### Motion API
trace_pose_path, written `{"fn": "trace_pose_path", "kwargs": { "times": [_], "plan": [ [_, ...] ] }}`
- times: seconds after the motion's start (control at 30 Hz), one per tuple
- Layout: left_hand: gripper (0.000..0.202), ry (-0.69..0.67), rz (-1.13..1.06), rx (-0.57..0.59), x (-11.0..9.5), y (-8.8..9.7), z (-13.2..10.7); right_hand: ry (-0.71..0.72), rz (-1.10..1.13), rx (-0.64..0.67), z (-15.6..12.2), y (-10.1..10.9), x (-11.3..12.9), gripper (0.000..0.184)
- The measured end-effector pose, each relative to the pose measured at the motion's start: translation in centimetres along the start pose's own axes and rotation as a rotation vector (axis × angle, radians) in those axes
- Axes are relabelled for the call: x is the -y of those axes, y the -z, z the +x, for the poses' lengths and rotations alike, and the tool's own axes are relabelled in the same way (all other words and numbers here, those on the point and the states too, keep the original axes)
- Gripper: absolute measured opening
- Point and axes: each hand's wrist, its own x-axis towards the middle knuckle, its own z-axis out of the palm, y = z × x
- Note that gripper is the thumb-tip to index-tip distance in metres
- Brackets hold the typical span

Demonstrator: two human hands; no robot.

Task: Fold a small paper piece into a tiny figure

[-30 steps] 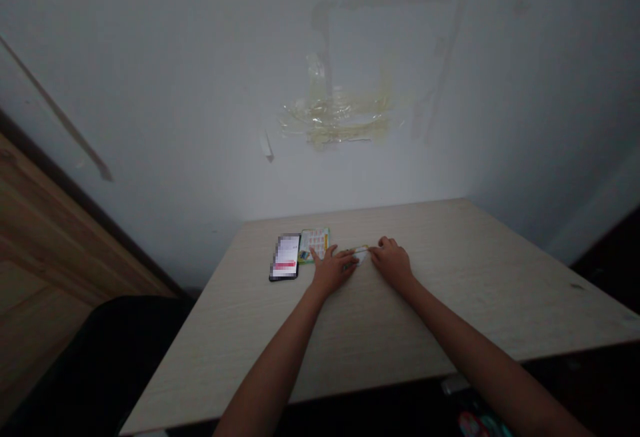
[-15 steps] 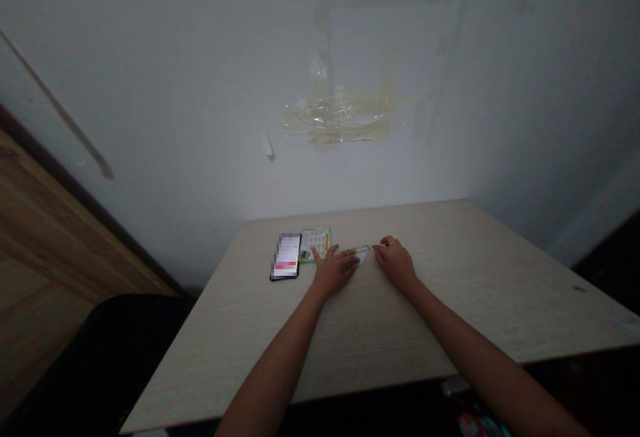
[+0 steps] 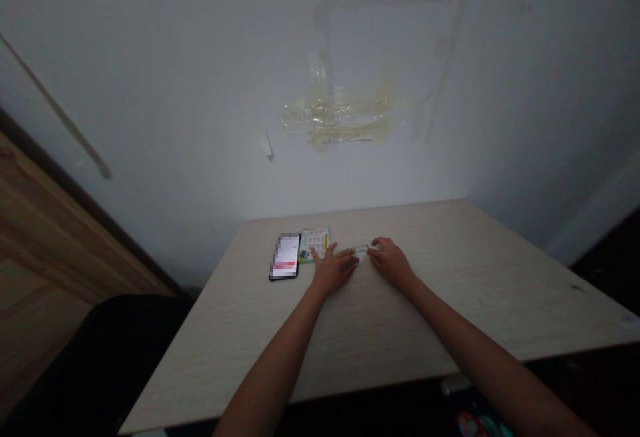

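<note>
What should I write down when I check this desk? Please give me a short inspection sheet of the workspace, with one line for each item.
Surface: pale wood-grain table.
Job's things: small white-and-yellow strip, lying on the table.
Clutter: smartphone with a pixelated screen; colourful printed card beside it.
Grippers: left hand and right hand, bare, resting on the table, touching the strip from each side.
Cables: nothing seen.
Surroundings: white wall with old tape residue; wooden panel at left; dark object near the table's left corner.
</note>
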Motion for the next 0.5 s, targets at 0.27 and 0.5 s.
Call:
{"fn": "trace_pose_path", "kwargs": {
  "times": [0.27,0.5],
  "plan": [
    [0.027,0.005,0.025,-0.001,-0.25,0.16,-0.03,0.122,0.060,-0.014,-0.12,0.28,-0.08,0.022],
    [0.028,0.009,0.026,0.003,-0.18,0.16,-0.01,0.226,0.126,-0.036,-0.37,-0.30,-0.02,0.016]
  ]
}}
